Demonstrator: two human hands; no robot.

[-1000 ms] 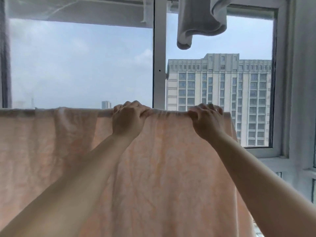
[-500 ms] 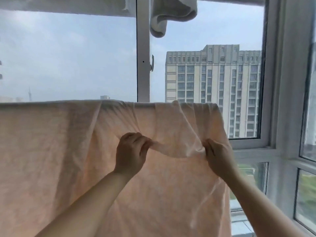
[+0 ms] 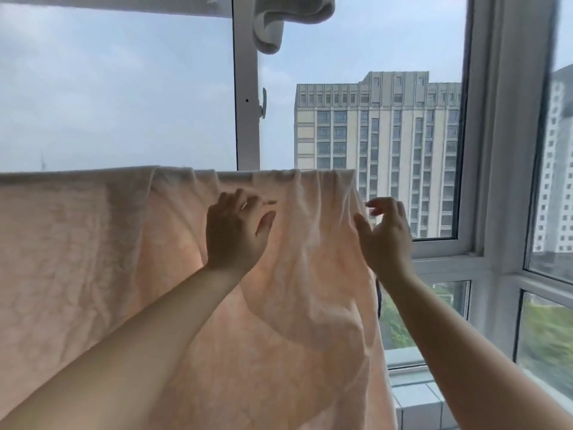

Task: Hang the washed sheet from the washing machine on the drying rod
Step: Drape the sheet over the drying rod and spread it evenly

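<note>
Your drying rod lies wholly hidden under the sheet's [image 3: 124, 274] top fold; the sheet runs off the left and bottom edges. Motion blur smears the fingers [image 3: 248, 201] of your left hand [image 3: 235, 231]. A white cloth [image 3: 288, 20] at upper centre is cut off by the top edge.

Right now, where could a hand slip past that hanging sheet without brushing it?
Between the sheet's right edge and the window frame, beyond the right hand. Also above the sheet's top fold. Crowded between both open hands; the left hand is against the fabric.
</note>
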